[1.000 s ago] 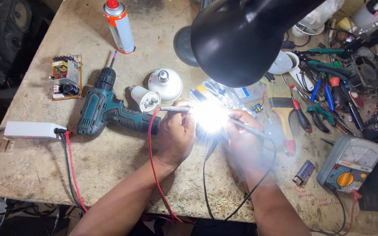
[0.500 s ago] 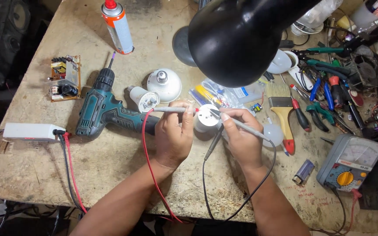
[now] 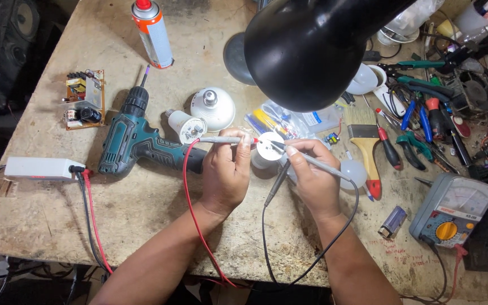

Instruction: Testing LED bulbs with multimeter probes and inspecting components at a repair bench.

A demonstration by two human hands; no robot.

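The bright flare at the disc (image 3: 270, 146) is gone, so I read the test as over for now. My left hand (image 3: 227, 172) grips the red probe (image 3: 221, 139), my right hand (image 3: 312, 181) the black probe (image 3: 312, 161), both tips on the disc above the worktop (image 3: 142, 209).

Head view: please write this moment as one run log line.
left hand: holds red probe | right hand: holds black probe | both tips on round LED disc
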